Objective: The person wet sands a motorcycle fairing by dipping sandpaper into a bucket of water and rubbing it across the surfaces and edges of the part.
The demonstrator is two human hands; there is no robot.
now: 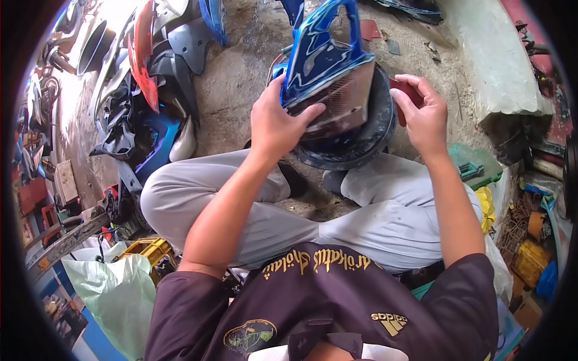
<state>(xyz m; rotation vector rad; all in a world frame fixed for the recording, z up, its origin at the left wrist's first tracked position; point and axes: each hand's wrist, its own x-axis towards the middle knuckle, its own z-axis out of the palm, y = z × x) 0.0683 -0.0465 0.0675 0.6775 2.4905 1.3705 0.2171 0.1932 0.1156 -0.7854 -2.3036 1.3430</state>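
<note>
My left hand (278,122) grips the lower left side of a glossy blue motorcycle fairing panel (319,69), its thumb lying across the panel's grey-brown, mesh-like lower part. The panel tilts upright over a round black tub (346,157), whose inside is mostly hidden behind it. Just right of the tub's rim, my right hand (424,114) pinches a folded, red-brown piece of sandpaper (407,94) between thumb and fingers. The sandpaper is apart from the panel. Both hands are in front of my crossed legs, in grey trousers (385,210).
Red (144,66), black and blue motorcycle panels are piled at the left. Reddish scraps (369,29) lie on the concrete floor beyond the tub. A concrete ledge (500,66) runs along the right, near a green container (475,165). A yellow crate (150,249) and pale plastic bag (111,295) stand lower left.
</note>
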